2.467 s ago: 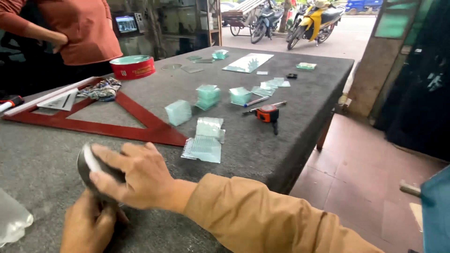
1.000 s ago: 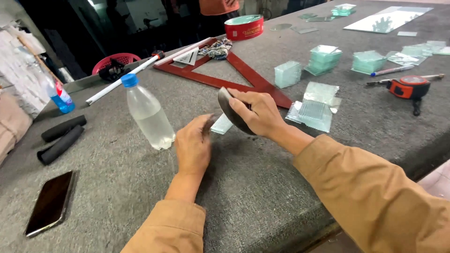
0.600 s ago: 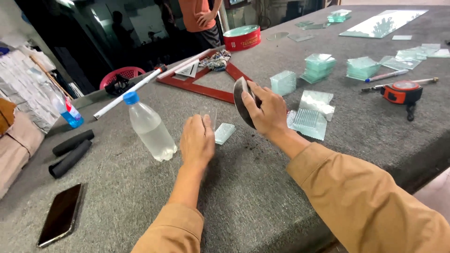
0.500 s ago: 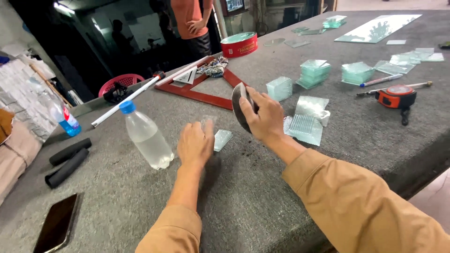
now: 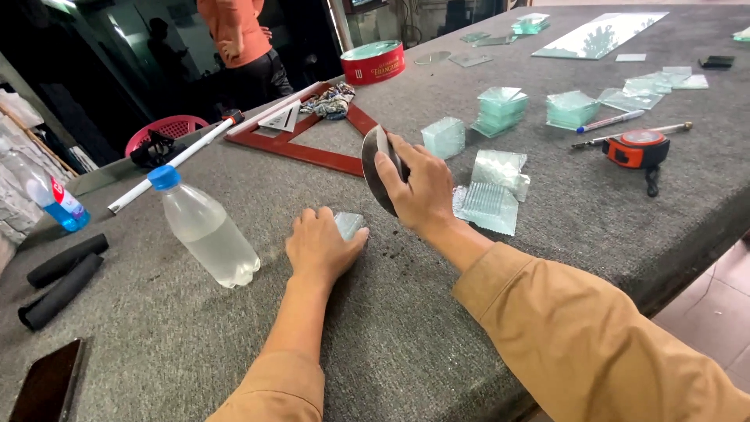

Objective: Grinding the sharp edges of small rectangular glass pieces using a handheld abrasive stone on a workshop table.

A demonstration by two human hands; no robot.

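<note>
At the near left edge of the table (image 5: 234, 344) lies a phone (image 5: 43, 383), with two black grips (image 5: 62, 277) just beyond it. The left hand (image 5: 319, 248) lies flat on the grey top, fingers spread and pressing down on a small glass piece (image 5: 349, 224), which sits under the fingertips near the middle of the table. Just left of it a clear bottle (image 5: 205, 232) with a blue cap stands tilted. The right hand (image 5: 418, 187) is clamped around a dark disc (image 5: 371, 168), held on edge just above the glass piece; what the disc is made of is hard to tell. Right of that hand lie ribbed glass sheets (image 5: 488, 195). Farther back sit a red triangle (image 5: 312, 148), small glass stacks (image 5: 500, 109) and an orange tape measure (image 5: 637, 148) beside a pen (image 5: 609, 121). At the far end stand a red tin (image 5: 373, 62) and a large glass pane (image 5: 598, 35). Beyond the table a person (image 5: 242, 47) in an orange top stands.
</note>
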